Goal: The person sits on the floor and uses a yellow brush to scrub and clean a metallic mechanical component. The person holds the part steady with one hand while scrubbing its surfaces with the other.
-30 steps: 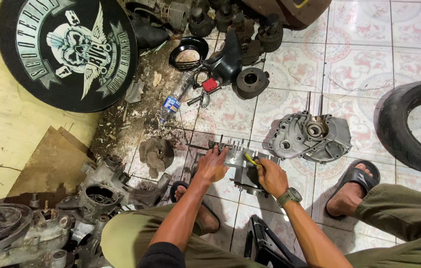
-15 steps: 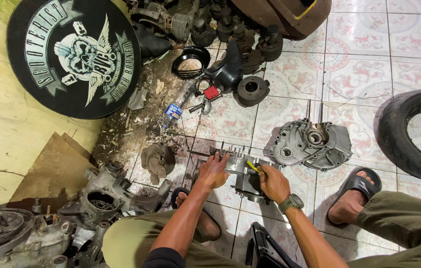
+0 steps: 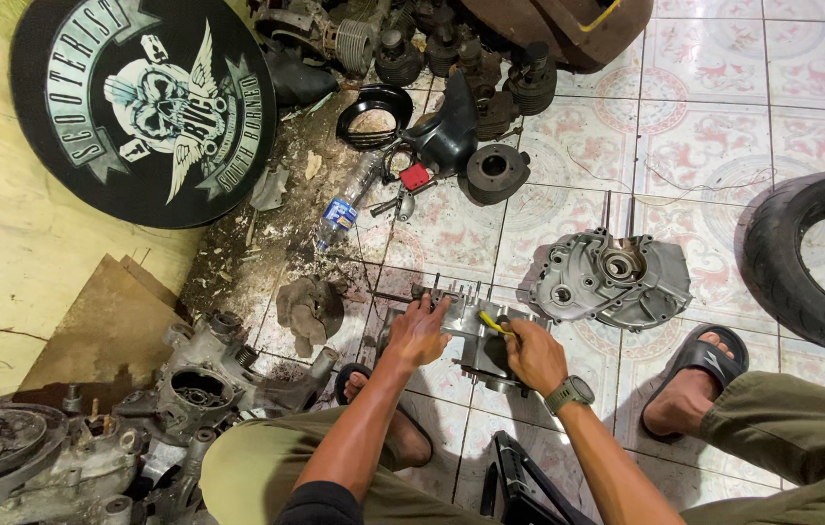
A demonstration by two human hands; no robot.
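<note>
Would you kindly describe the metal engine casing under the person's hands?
The engine casing is grey cast metal, grimy, lying flat on the tiled floor between the person's sandalled feet. Thin studs stand up along its far edge. The left hand presses on its top; the right hand works a yellow-handled tool against it.

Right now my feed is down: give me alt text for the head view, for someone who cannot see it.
A person crouched on a tiled floor steadies a grey metal engine casing with the left hand, while the right hand holds a yellow-handled tool against it. A second casing half lies just beyond, a tyre at right, and greasy engine parts at left.
</note>
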